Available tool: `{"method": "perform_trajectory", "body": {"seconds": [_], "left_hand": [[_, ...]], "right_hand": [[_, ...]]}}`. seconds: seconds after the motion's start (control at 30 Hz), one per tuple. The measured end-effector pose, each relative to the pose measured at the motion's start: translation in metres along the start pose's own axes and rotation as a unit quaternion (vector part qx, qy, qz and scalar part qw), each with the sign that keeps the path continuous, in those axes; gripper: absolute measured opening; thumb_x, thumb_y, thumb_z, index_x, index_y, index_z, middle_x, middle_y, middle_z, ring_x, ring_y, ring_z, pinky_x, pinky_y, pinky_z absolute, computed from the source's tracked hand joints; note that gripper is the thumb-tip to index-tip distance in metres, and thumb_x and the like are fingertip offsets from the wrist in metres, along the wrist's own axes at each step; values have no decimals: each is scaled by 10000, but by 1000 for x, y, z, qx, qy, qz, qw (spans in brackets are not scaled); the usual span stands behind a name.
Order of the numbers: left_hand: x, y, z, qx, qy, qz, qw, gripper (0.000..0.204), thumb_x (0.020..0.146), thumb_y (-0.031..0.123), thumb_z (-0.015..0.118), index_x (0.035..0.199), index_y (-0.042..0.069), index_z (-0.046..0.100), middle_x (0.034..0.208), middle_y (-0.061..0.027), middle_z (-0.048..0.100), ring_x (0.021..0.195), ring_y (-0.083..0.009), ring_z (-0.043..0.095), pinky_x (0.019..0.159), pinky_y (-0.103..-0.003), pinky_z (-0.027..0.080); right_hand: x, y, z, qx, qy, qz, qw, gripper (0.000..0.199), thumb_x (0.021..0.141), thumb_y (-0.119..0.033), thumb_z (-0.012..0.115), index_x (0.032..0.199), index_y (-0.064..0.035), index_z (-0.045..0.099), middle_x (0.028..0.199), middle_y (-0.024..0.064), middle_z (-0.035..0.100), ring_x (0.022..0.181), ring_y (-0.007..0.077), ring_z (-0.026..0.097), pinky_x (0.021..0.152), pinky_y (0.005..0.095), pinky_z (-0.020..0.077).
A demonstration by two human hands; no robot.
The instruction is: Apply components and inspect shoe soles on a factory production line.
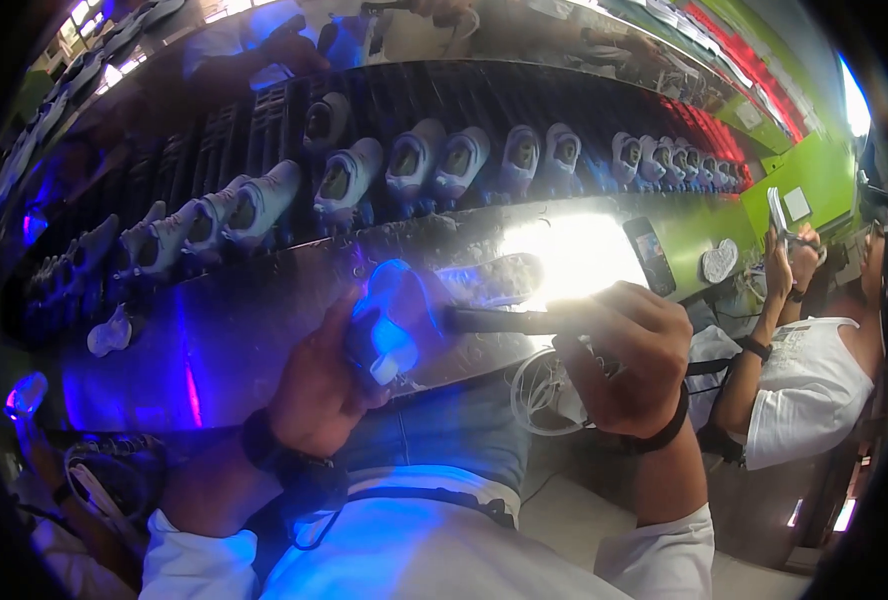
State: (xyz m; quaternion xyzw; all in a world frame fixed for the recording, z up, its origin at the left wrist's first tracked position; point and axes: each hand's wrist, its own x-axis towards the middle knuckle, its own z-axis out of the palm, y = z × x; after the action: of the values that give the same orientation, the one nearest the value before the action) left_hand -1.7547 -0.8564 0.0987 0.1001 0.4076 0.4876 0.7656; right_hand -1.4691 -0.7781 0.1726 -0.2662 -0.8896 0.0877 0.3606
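My left hand (pixel 314 388) is closed around a shoe (pixel 392 318), tilted above the metal bench and lit bright blue. A dark, narrow hand tool (pixel 509 321) is gripped in my right hand (pixel 632 355). It points left, its tip up against the side of the shoe; the kind of tip cannot be made out. Just behind the tool a pale shoe-shaped piece (pixel 494 280) lies on the bench, partly covered by the shoe and washed out by glare.
Beyond the metal bench (pixel 254 330), a long row of light shoes (pixel 344 175) stands on a dark conveyor (pixel 294 110). A phone (pixel 649 255) lies at right. Co-workers sit at both sides; the right one's hands (pixel 786 262) hold a sole. Coiled white cord (pixel 539 400) hangs by my right wrist.
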Motion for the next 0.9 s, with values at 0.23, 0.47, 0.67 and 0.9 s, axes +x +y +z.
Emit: {"method": "perform_trajectory", "body": {"seconds": [0.23, 0.47, 0.67, 0.9], "left_hand": [[-14, -4, 13, -51, 54, -37, 997, 299, 1117, 310, 517, 1317, 95, 571, 986, -113, 681, 673, -166, 640, 473, -232, 418], [-22, -12, 15, -49, -14, -42, 998, 421, 1089, 325, 422, 1379, 38, 527, 1027, -183, 584, 598, -162, 444, 574, -254, 420], [-19, -17, 7, -176, -52, -99, 978, 402, 1093, 318, 410, 1343, 26, 527, 967, -187, 561, 605, -169, 476, 570, -270, 441], [-2, -28, -3, -231, -150, -102, 956, 416, 1041, 189, 591, 1429, 60, 518, 1258, -110, 617, 910, -249, 590, 665, -313, 528]], "right_hand": [[-3, 8, 8, -4, 24, -22, 999, 377, 713, -22, 807, 1087, -40, 764, 801, 98, 726, 628, 252, 663, 561, 336, 521], [-15, 8, 17, 22, 40, -8, 999, 360, 722, -25, 792, 1081, -19, 770, 846, 114, 751, 636, 249, 659, 577, 332, 518], [-33, 10, 32, 77, 88, 38, 992, 314, 736, -27, 763, 1047, 13, 774, 844, 133, 751, 634, 262, 655, 594, 337, 510], [-66, 18, 33, 79, 103, 126, 984, 242, 786, -46, 750, 1016, 20, 783, 767, 129, 709, 615, 234, 647, 590, 327, 489]]}}
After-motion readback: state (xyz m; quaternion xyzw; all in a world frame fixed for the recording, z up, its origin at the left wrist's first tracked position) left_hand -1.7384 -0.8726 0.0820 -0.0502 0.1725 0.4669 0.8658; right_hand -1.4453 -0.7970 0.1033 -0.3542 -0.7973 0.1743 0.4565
